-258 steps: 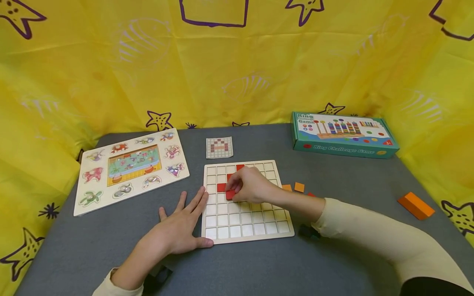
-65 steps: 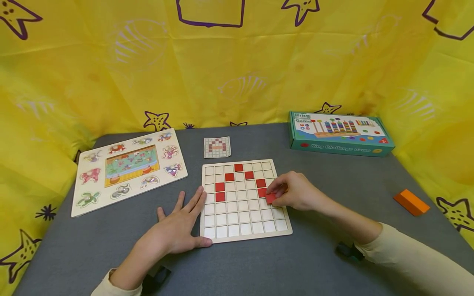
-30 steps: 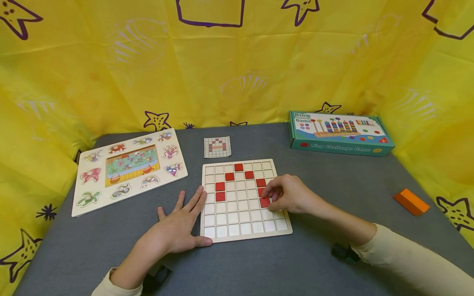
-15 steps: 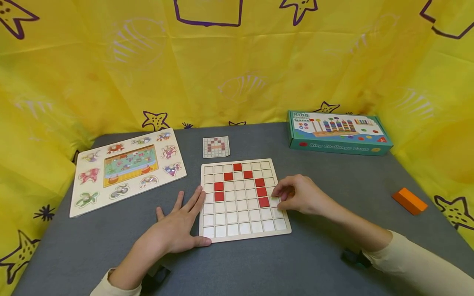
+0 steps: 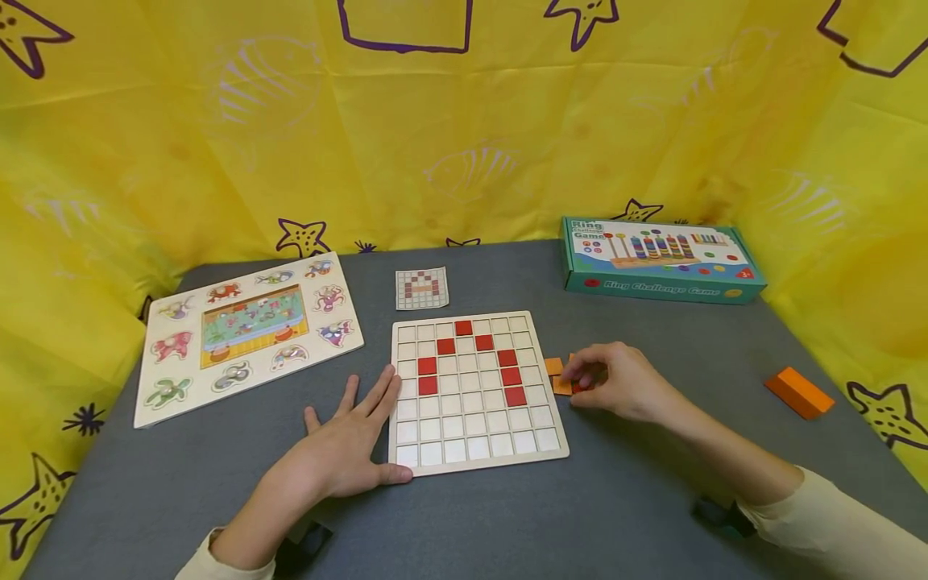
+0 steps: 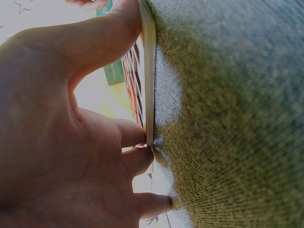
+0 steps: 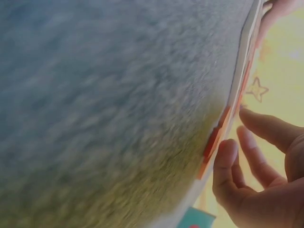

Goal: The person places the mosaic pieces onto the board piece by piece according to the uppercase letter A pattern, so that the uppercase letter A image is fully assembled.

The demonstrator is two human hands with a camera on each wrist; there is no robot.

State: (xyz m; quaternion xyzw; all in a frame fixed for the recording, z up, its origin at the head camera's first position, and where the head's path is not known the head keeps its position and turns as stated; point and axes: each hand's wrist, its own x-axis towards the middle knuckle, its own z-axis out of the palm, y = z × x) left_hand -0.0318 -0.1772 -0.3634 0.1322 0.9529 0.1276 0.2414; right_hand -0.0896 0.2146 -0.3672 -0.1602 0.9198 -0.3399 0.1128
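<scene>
A wooden grid board [image 5: 474, 465] lies on the grey table, with several red square tiles [image 5: 515, 395] set in its cells in an arch-like shape. My left hand [image 5: 348, 451] is spread at the board's left side; its thumb and fingertips touch the edge, also seen in the left wrist view. Just right of the board, my right hand [image 5: 623, 383] is over a small group of orange tiles [image 5: 553, 366] and red tiles, partly covering them. In the right wrist view its fingers are apart with nothing between them, close above a red tile [image 7: 212, 142].
A pattern card [image 5: 422, 288] with a printed grid lies behind the board. A peg puzzle of sea animals [image 5: 246, 379] is at the left. At the back right stands a green Ring Challenge Game box [image 5: 660, 286]; an orange block [image 5: 800, 393] lies far right.
My right hand sets a red tile into the right column, lets it go and moves right, off the board to the loose tiles. Earlier, more red tiles were added. My left hand stays put.
</scene>
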